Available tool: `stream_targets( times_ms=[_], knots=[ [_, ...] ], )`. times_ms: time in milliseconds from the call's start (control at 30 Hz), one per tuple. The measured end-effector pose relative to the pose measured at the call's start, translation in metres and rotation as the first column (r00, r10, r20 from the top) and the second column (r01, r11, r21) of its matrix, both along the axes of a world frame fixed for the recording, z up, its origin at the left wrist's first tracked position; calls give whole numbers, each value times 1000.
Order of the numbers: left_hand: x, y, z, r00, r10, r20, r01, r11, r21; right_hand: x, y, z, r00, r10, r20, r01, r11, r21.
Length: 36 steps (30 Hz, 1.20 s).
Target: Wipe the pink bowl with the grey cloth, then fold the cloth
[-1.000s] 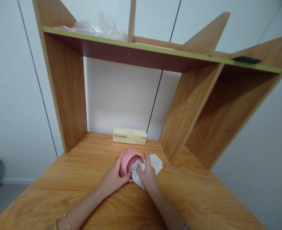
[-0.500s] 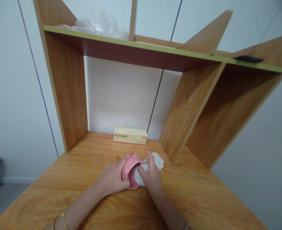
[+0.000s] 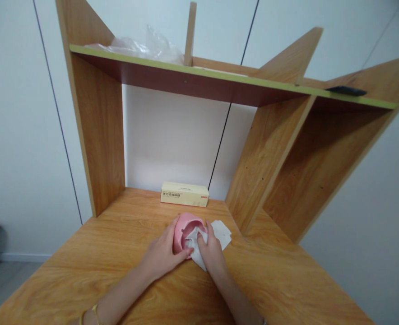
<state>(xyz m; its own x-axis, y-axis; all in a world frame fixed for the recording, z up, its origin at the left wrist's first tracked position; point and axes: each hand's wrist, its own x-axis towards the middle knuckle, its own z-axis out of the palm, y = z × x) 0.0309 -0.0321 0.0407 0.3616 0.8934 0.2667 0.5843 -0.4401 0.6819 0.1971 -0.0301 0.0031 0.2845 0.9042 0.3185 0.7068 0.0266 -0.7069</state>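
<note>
A pink bowl (image 3: 183, 225), tipped on its side with its opening toward the right, is gripped by my left hand (image 3: 162, 250). The thumb of that hand lies at the rim and the fingers are behind the wall. My right hand (image 3: 212, 253) is closed on a white tissue (image 3: 197, 257), part of which is pushed inside the bowl. Its fingertips are partly hidden by the tissue and the rim. Another white sheet (image 3: 221, 232), perhaps part of the same tissue, lies on the table just right of my right hand.
Behind the bowl a cream-coloured long box (image 3: 184, 195) stands against the wall. A wooden shelf unit (image 3: 99, 135) rises from the wooden table (image 3: 125, 253). On its upper board are clear plastic wrapping (image 3: 148, 47) and a flat black object (image 3: 346, 90).
The bowl has turned in my left hand, its opening now showing more toward me. My right hand has shifted slightly down with the tissue. The view has tilted up a little.
</note>
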Motion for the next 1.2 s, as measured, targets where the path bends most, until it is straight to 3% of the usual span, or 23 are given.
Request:
stream_targets(
  times_ms=[200,367,500,600,767,900,1100,1200],
  knots=[
    [-1,0,4,998,47,-44,-48,999,-22,-7,0,2,1000,18,1,-18,998,-67],
    [-5,-1,15,989,12,-147,-13,1000,-10,-3,-1,12,980,-4,201,20,997,-76],
    [-7,-2,18,987,-52,-154,55,998,17,1,-5,20,920,-44,389,45,999,8],
    [-8,-2,16,984,-105,-146,112,993,42,1,-8,22,894,-79,441,66,997,45],
    [-9,2,10,984,-110,-143,120,991,64,-2,-8,19,926,-57,374,75,997,-34],
    [-7,4,4,996,6,-87,2,996,87,0,-4,10,967,-32,254,42,999,-32],
    [2,-2,-4,995,9,-96,-15,998,-62,2,-2,0,995,-2,96,4,1000,-14],
    [2,-1,-1,993,2,-118,-8,998,-56,-2,-2,0,995,11,94,-7,999,-41]
  ],
)
